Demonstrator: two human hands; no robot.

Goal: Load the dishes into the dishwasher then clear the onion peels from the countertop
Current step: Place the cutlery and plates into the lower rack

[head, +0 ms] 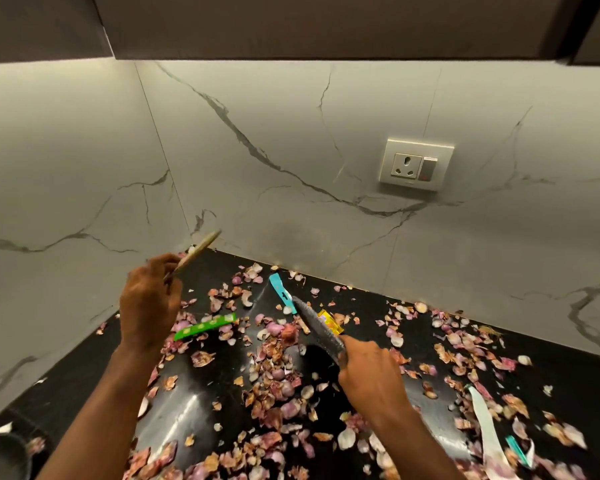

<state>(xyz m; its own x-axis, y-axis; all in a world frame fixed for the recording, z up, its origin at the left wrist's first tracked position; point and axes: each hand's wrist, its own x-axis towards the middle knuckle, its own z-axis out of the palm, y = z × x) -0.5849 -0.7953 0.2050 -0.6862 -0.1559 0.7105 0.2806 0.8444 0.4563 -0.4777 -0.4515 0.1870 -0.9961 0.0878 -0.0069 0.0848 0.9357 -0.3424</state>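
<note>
Onion peels (278, 386) litter countertop (201, 407); knife (317, 323) handle hidden inside right hand (368, 372)

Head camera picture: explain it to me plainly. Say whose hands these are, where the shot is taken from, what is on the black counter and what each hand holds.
There is no machine here. A person wears a wide-angle camera on the head, so you look forward and down at their own two bare hands. The left hand is raised and grips a thin, light-coloured utensil; motion blur hides what it is. The right hand grips a grey-bladed knife by its handle, blade pointing away. Below lies a glossy black countertop strewn with pink and brown onion peels. Among them are a green wrapper strip, a light-blue strip and a small yellow packet. Behind is a white marble-look wall with a power socket.
</note>
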